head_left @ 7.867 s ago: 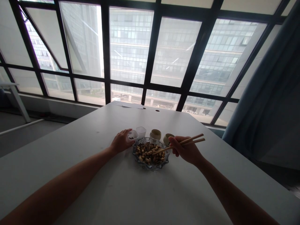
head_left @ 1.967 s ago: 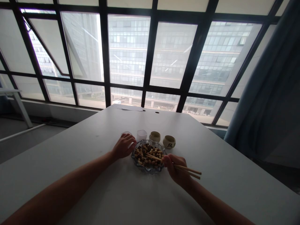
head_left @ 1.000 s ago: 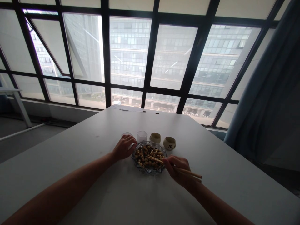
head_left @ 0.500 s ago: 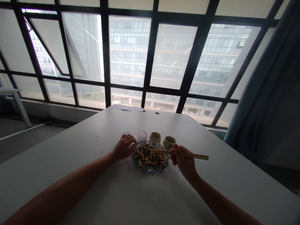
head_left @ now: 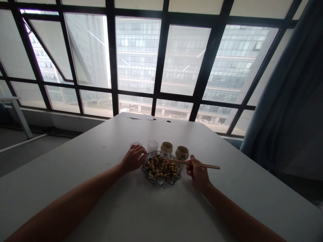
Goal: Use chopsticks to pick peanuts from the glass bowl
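A scalloped glass bowl stands in front of me, filled with nuts in their shells that look like peanuts and pistachios. My left hand is at the bowl's left rim, its curled fingers closed on the edge. In my right hand, to the right of the bowl, is a pair of chopsticks. They lie nearly level and close together, with their tips over the nuts near the back of the bowl. Whether anything is pinched between the tips is too small to tell.
Behind the bowl stand two small round cups, one dark-marked cup and another cup. Left of them are a clear plastic cup and a second clear container, partly behind my left hand. Papers lie at the white table's far end.
The chopsticks have drawn closer together, and their tips sit slightly farther back over the nuts. My right hand has shifted a little. My left hand stays at the rim.
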A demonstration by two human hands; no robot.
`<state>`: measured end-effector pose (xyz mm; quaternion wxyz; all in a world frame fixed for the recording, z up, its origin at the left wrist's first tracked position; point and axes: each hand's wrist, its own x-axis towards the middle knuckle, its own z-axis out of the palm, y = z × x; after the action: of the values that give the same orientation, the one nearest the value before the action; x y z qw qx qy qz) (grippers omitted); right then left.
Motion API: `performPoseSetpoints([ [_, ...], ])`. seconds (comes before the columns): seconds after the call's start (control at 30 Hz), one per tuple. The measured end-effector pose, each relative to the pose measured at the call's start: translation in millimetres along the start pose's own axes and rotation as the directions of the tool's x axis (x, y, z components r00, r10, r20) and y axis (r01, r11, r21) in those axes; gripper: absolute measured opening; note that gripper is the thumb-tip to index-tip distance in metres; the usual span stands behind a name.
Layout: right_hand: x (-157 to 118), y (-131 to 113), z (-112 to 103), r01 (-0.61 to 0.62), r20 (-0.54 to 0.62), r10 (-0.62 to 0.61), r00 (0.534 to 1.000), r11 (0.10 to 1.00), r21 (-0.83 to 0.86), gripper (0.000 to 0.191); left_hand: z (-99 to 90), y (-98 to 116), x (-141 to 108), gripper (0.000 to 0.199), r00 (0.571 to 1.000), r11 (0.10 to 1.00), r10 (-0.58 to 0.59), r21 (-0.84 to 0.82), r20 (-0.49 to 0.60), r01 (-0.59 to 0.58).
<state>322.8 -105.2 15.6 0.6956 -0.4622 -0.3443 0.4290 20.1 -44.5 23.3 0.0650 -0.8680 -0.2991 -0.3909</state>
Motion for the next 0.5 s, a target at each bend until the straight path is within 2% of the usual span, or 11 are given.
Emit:
performPoseSetpoints([
  [0.23, 4.8, 2.8, -1.1, -0.059, -0.027, 0.06, 0.998, 0.998, 0.029, 0.052, 2.6, -0.9, -0.8, 0.02, 1.0, 1.0, 0.009, 0.016, -0.014, -0.008],
  [0.5, 7.9, 3.2, -4.3, -0.137, 0.008, 0.137, 0.991, 0.989, 0.049, 0.047, 3.2, -2.2, -1.6, 0.019, 1.0, 1.0, 0.009, 0.005, -0.013, -0.009],
])
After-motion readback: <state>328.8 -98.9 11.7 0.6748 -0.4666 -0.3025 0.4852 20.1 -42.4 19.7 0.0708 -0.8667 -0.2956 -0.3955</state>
